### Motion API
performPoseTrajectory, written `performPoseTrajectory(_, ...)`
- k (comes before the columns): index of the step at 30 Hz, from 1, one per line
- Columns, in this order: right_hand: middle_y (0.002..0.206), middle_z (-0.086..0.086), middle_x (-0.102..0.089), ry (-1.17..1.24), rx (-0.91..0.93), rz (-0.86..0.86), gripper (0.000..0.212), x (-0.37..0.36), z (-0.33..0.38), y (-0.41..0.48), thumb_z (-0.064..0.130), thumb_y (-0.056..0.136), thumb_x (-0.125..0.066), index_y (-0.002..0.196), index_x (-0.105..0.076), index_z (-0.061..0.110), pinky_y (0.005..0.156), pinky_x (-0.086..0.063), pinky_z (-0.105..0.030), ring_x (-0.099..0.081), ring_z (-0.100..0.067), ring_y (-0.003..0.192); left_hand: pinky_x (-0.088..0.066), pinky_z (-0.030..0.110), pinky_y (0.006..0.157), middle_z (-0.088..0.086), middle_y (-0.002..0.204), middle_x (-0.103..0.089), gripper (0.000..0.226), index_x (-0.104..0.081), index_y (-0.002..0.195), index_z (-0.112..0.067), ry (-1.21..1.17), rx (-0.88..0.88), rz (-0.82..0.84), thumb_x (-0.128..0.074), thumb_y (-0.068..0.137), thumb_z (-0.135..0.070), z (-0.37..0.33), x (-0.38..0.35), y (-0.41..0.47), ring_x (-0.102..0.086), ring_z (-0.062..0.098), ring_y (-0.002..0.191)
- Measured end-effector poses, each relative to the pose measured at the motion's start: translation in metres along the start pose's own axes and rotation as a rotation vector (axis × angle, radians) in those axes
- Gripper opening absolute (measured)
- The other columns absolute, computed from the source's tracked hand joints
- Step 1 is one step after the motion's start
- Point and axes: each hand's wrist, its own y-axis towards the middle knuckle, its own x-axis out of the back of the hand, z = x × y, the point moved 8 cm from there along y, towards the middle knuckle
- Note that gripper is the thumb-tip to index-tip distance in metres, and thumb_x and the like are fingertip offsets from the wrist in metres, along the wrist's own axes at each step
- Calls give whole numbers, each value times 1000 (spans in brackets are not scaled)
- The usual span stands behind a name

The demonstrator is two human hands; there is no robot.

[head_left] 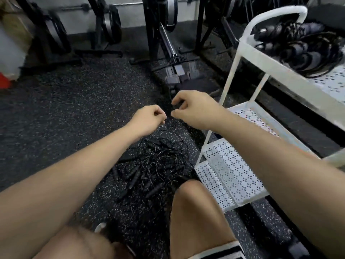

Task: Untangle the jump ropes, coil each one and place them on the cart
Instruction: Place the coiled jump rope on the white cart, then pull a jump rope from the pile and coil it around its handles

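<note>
Tangled jump ropes (149,169) lie on the floor (74,109) beside the white cart (242,47). The right hand (194,109) pinches a black rope (176,106); the left hand (149,118) is curled, holding what I cannot tell.

Both hands are up over the speckled gym floor (74,113): R hand (194,107) pinches a black bit of jump rope (177,107), L hand (149,118) just beside it w/ fingers curled, can't tell if it holds any. Tangled rope pile (155,169) lies on the floor below, near a knee. White cart (261,58) at right, w/ coiled ropes (302,49) on its top shelf.
</note>
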Motion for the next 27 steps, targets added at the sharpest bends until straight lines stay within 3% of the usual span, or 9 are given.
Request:
performPoseTrajectory(6,110,4,-73,58,-113,148,21,-128,-64,47,32,102,-68,121,-70,25,68,-52,-29,-66,-13,82,-47,33,67,-8,91,-77,14,-75,95,-26,-28,159,70,-64,102,-31,113,-47,20,-63,15,76)
performPoseTrajectory(10,103,8,-71,114,-161,246,16,-197,-102,67,33,103,-70,117,-71,27,70,-53,-30,-68,-16,88,-58,43,84,-1,94,-80,14,-73,93,-27,-49,285,138,-63,101,-33,187,-83,37,-74,27,92)
performPoseTrajectory(11,105,9,-70,116,-163,284,19,-219,-114,75,34,104,-69,121,-70,27,68,-49,-26,-67,-14,88,-58,43,85,-2,94,-80,14,-73,94,-26,-55,317,152,-63,101,-32,210,-95,45,-74,28,93)
performPoseTrajectory(13,108,9,-69,116,-155,370,25,-253,-133,82,35,106,-67,129,-69,25,65,-44,-20,-65,-8,86,-54,36,72,-2,93,-78,13,-73,95,-22,-54,356,171,-63,101,-28,244,-114,52,-71,25,85)
performPoseTrajectory(14,108,8,-70,122,-165,408,27,-272,-146,87,36,106,-66,131,-68,24,65,-44,-20,-65,-9,87,-48,32,64,-3,92,-77,13,-73,94,-22,-51,373,176,-63,101,-25,262,-125,56,-67,22,78)
performPoseTrajectory(17,100,5,-74,133,-239,478,22,-317,-188,91,34,105,-69,124,-70,24,67,-50,-26,-70,-15,88,-40,27,58,-5,94,-76,12,-73,92,-26,-1,402,210,-64,100,-23,303,-159,63,-61,14,73)
performPoseTrajectory(22,102,-3,-77,137,-380,580,17,-402,-268,77,30,103,-71,117,-71,22,81,-61,-39,-76,-24,92,-48,28,66,-4,101,-76,6,-70,105,-26,97,376,382,-71,99,-27,354,-244,63,-68,15,82)
performPoseTrajectory(25,106,-2,-74,92,-423,642,16,-443,-310,56,19,101,-70,116,-70,21,79,-55,-33,-72,-24,95,-54,30,80,-8,104,-73,12,-70,111,-26,87,357,453,-72,99,-28,366,-291,59,-69,15,93)
performPoseTrajectory(27,109,-1,-71,-13,-432,714,24,-469,-340,38,11,97,-67,120,-72,18,83,-53,-30,-69,-23,102,-49,25,77,-9,100,-74,11,-71,110,-24,42,343,491,-73,99,-26,371,-322,54,-69,12,91)
